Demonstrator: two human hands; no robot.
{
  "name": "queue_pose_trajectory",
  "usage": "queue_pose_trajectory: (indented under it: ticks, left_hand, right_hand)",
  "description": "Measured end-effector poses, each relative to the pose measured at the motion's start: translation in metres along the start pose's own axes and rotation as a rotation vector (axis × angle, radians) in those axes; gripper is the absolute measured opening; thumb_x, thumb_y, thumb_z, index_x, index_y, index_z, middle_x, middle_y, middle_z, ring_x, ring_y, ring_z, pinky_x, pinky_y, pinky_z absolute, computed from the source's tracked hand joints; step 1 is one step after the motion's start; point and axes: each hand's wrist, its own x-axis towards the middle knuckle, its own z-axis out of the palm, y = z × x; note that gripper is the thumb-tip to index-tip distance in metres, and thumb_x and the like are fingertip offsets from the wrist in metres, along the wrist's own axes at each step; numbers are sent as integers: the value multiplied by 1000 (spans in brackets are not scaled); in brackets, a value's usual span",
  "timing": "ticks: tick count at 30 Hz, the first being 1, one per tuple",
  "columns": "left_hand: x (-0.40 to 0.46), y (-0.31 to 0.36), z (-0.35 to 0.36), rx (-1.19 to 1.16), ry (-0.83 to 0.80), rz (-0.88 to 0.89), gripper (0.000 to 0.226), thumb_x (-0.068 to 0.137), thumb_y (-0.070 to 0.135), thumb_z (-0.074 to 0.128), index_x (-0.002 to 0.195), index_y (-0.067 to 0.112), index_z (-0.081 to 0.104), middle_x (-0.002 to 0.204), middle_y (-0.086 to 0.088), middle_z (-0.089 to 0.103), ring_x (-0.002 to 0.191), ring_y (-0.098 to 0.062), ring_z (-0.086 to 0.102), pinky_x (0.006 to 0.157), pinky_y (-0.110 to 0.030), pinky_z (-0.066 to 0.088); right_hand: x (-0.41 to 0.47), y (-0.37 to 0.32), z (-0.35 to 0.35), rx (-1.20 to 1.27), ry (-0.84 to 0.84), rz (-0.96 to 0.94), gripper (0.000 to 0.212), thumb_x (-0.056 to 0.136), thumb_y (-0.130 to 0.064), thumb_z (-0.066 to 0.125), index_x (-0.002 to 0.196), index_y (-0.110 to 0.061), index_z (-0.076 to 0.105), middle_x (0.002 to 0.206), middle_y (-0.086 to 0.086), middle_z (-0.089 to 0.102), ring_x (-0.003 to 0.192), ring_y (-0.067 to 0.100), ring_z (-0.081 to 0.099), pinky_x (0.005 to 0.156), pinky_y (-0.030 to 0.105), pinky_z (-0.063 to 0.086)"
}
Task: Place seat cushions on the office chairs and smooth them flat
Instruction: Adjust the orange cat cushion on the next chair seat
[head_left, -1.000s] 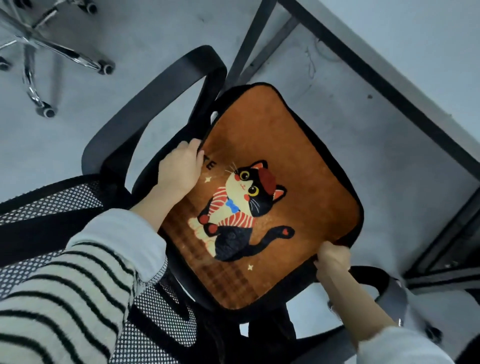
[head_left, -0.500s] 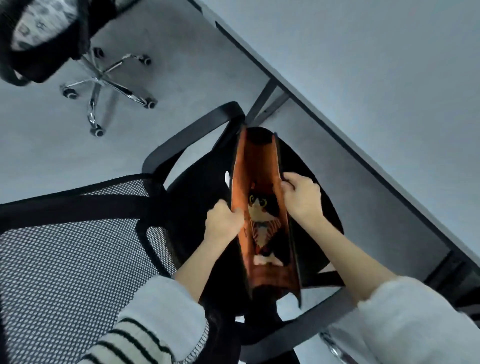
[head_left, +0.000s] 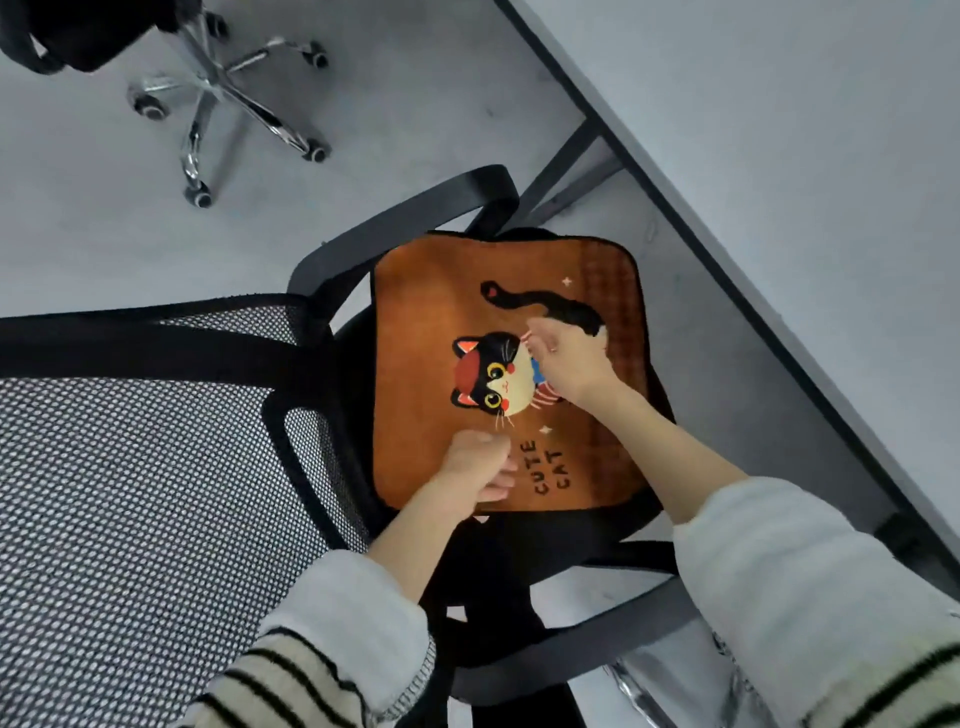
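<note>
The orange seat cushion (head_left: 426, 291) bears the black words "CUTE CAT".

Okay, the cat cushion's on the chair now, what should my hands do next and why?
Probably flatten both hands and sweep outward. The orange cat-print seat cushion already lies on the black mesh office chair, but the left hand and right hand rest on it with fingers curled.
</note>
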Motion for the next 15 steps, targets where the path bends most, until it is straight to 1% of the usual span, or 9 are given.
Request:
queue_pose_trajectory:
  ticks: [2, 3, 5, 7, 9, 11, 12, 14, 15]
  left_hand:
    - [17, 3, -23, 130, 165, 109, 23, 96, 16, 43, 110, 10, 60, 97, -5, 62, 94, -23, 59, 81, -33, 54]
    - [29, 5, -35, 209, 245, 148, 23, 95, 15, 42, 109, 12, 60, 99, -6, 61, 98, -25, 58, 88, -34, 52]
    - [57, 12, -59, 318, 395, 184, 33, 93, 15, 45, 125, 9, 53, 120, -12, 56, 111, -31, 54, 97, -34, 45]
    - [90, 18, -81, 398, 501, 192, 44, 91, 16, 47, 134, 6, 41, 134, -20, 43, 121, -37, 46, 103, -40, 41]
    - [114, 23, -96, 493, 559, 201, 53, 91, 17, 46, 141, 7, 31, 144, -21, 31, 130, -40, 34, 107, -47, 35]
    - [133, 25, -103, 518, 551, 183, 66, 93, 18, 45, 150, 13, 11, 154, -16, 14, 139, -37, 20, 113, -49, 24]
    - [139, 25, -104, 530, 549, 168, 69, 94, 18, 43, 151, 16, 4, 155, -15, 10, 140, -37, 18, 114, -51, 21]
    - [142, 20, -102, 666, 597, 179, 67, 93, 18, 42, 150, 20, 6, 151, -19, 19, 135, -40, 26, 111, -56, 23]
    - [141, 15, -99, 773, 638, 212, 65, 93, 18, 42, 149, 20, 10, 144, -22, 27, 130, -41, 32, 106, -57, 29]
  right_hand:
    - [1, 28, 4, -11, 8, 104, 41, 100, -19, 40, 140, -11, 44, 138, 12, 53, 129, 30, 47, 106, 35, 35]
    - [4, 42, 5, -20, 16, 157, 41, 100, -19, 40, 140, -11, 42, 138, 12, 52, 129, 30, 46, 105, 35, 35]
    - [16, 68, 8, -32, 48, 258, 41, 100, -21, 40, 140, -9, 42, 139, 14, 50, 128, 32, 46, 102, 34, 38]
    - [28, 94, 14, -58, 89, 383, 42, 99, -25, 41, 138, -9, 42, 139, 16, 48, 127, 34, 45, 99, 36, 40]
    - [35, 113, 20, -105, 141, 472, 46, 98, -27, 41, 140, -8, 38, 142, 18, 43, 131, 36, 40, 102, 40, 37]
    - [40, 130, 27, -112, 195, 523, 54, 97, -26, 40, 145, -5, 26, 150, 19, 30, 138, 36, 28, 109, 43, 29]
    - [43, 137, 29, -95, 216, 542, 58, 98, -26, 40, 148, -5, 19, 154, 18, 23, 141, 36, 23, 112, 44, 24]
    - [46, 145, 32, -46, 277, 601, 62, 99, -27, 38, 150, -3, 12, 156, 18, 15, 142, 36, 19, 113, 47, 23]
    - [48, 149, 33, -31, 316, 634, 59, 99, -26, 37, 149, -2, 14, 154, 20, 18, 141, 37, 21, 111, 48, 25]
